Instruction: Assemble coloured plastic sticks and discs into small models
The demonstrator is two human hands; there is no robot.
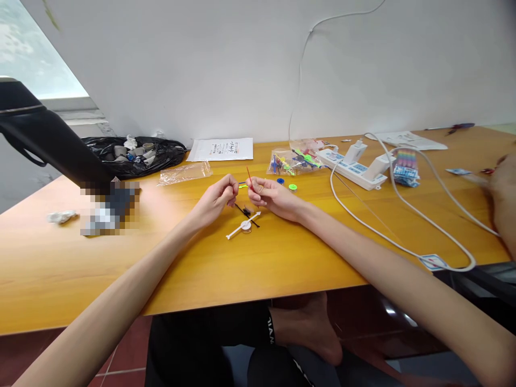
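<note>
Your right hand [272, 196] is pinching a thin red piece [249, 174] between thumb and fingers at the centre of the frame, while your left hand [213, 200] is resting just beside it, fingers curled in, and whether it is gripping anything cannot be told. Being so slim, the piece is probably behaving as light, stiffish plastic, liable to bend or snap, so its middle is looking safer for pinching than its tip. At upper centre, a white packet [221, 149] is carrying writing too small to read, and white lettering [270, 330] is running sideways down your black trousers [193, 344], lower centre, not surely legible.
</note>
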